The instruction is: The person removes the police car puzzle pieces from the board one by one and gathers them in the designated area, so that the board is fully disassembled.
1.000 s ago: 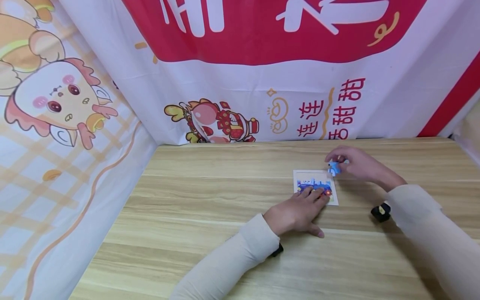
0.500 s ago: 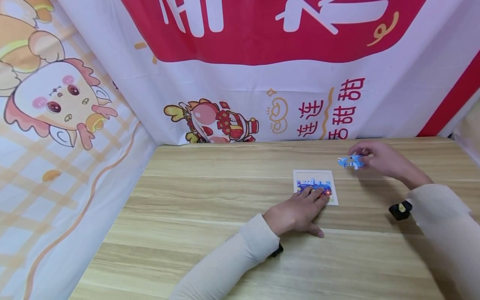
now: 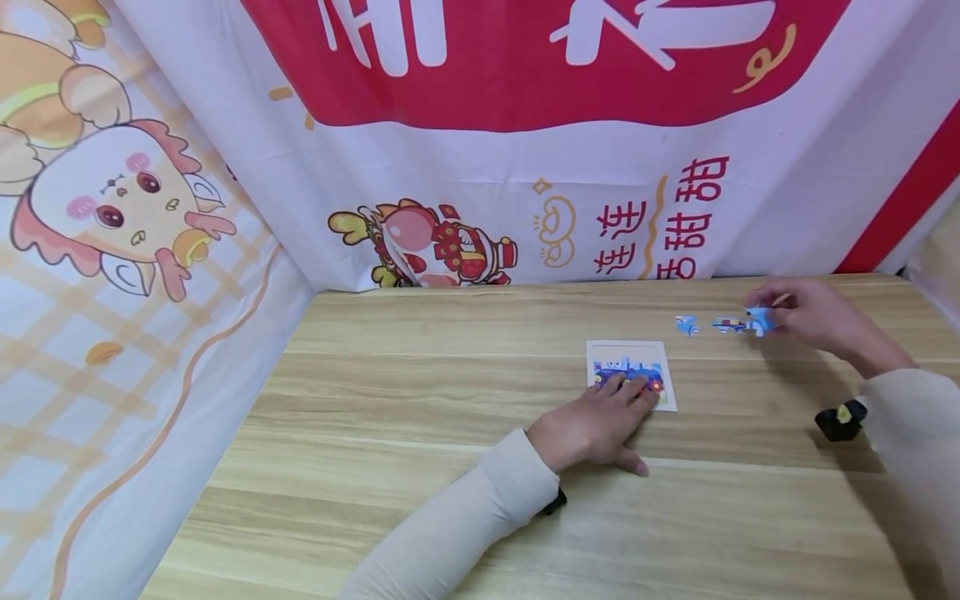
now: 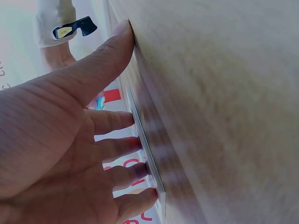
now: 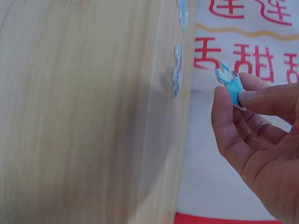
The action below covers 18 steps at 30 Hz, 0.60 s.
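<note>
My left hand (image 3: 592,425) rests with spread, straight fingers on a small white-framed jigsaw puzzle (image 3: 630,354) that shows a blue cartoon vehicle. In the left wrist view the fingertips press on the thin puzzle board (image 4: 148,154), and the thumb lies out on the tabletop. Toward the back right, my right hand (image 3: 813,321) pinches a light-blue puzzle piece (image 5: 233,86) between thumb and fingers, raised above the table. Left of that hand, two loose pieces lie on the wood: a light-blue piece (image 3: 686,325) and a multicoloured piece (image 3: 727,324).
A wood-grain table (image 3: 450,358) spreads beneath both hands. Behind its far edge hangs a white and red printed cloth (image 3: 465,167), and another patterned cloth (image 3: 142,333) hangs along the left side. A dark wrist device (image 3: 840,421) sits under the right sleeve.
My right hand has moved right, away from the puzzle, carrying the light-blue piece. Two loose pieces behind the puzzle have come into sight. The left hand has stayed in place.
</note>
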Available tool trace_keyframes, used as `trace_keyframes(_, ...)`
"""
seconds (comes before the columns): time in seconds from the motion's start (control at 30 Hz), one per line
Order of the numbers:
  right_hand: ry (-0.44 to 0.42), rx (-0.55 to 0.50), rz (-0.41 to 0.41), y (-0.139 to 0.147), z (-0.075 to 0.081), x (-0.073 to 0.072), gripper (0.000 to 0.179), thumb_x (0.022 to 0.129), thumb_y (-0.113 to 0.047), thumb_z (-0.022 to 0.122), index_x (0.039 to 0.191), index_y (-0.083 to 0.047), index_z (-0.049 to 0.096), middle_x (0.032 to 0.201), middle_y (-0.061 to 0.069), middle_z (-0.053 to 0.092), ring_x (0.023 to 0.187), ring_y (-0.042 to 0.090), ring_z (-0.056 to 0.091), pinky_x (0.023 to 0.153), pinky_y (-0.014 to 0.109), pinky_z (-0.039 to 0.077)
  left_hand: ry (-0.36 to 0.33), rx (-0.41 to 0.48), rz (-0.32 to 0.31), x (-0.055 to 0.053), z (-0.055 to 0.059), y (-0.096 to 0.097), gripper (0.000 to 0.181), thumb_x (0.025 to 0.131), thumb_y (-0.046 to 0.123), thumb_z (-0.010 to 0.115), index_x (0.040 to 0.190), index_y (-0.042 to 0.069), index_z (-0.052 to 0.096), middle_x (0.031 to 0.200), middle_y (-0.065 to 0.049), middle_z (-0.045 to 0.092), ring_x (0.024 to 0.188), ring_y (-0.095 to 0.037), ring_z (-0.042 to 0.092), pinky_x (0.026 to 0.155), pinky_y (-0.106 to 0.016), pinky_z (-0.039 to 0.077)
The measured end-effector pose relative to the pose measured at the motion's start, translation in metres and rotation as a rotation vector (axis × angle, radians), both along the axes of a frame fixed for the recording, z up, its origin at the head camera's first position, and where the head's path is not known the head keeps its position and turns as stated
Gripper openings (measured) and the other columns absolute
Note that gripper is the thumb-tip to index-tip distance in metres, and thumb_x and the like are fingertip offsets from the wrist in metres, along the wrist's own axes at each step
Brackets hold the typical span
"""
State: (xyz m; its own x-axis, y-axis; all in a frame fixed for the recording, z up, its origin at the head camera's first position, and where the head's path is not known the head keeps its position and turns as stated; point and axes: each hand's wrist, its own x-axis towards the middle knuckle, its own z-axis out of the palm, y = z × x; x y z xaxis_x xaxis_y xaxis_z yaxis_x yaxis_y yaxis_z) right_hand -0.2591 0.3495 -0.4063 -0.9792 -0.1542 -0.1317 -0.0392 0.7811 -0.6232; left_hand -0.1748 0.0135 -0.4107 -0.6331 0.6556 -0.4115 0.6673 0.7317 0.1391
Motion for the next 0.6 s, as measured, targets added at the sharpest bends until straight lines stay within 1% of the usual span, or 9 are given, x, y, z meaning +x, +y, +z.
trace_keyframes(0.13,-0.029,0.011,-0.018,0.012,-0.003,-0.001,0.034,0.101,0.004,0.055,0.134,0.011,0.06,0.127,0.034,0.057,0.105,0.04,0.054,0.071,0.028,0.057,0.003,-0.002,-0.004,0.0,0.0,0.0,0.098,0.092,0.062,0.069,0.169,0.028,0.018,0.178,0.006,0.01,0.165,-0.021,0.01,0.132,-0.034,0.019)
trace_keyframes(0.27,-0.062,0.014,-0.04,0.02,-0.007,-0.003,0.037,0.1,0.004,0.054,0.135,0.013,0.059,0.128,0.036,0.056,0.104,0.041,0.055,0.071,0.03,0.059,0.003,-0.004,-0.003,0.0,-0.001,0.0,0.098,0.093,0.062,0.069,0.169,0.028,0.018,0.178,0.006,0.009,0.165,-0.021,0.01,0.132,-0.034,0.019)
trace_keyframes(0.4,-0.096,-0.007,-0.064,0.026,-0.013,-0.009,0.039,0.099,0.006,0.053,0.136,0.015,0.057,0.131,0.039,0.054,0.103,0.039,0.059,0.073,0.032,0.062,0.003,-0.004,-0.001,0.0,-0.001,-0.001,0.098,0.092,0.062,0.069,0.169,0.029,0.018,0.178,0.006,0.009,0.165,-0.021,0.01,0.132,-0.035,0.019)
trace_keyframes(0.6,-0.14,-0.021,-0.077,0.032,-0.02,-0.017,0.038,0.1,0.005,0.051,0.136,0.016,0.056,0.133,0.041,0.053,0.098,0.035,0.062,0.073,0.03,0.062,0.01,0.0,-0.005,0.0,-0.002,0.0,0.099,0.092,0.062,0.069,0.169,0.028,0.018,0.178,0.005,0.009,0.165,-0.021,0.01,0.132,-0.035,0.02)
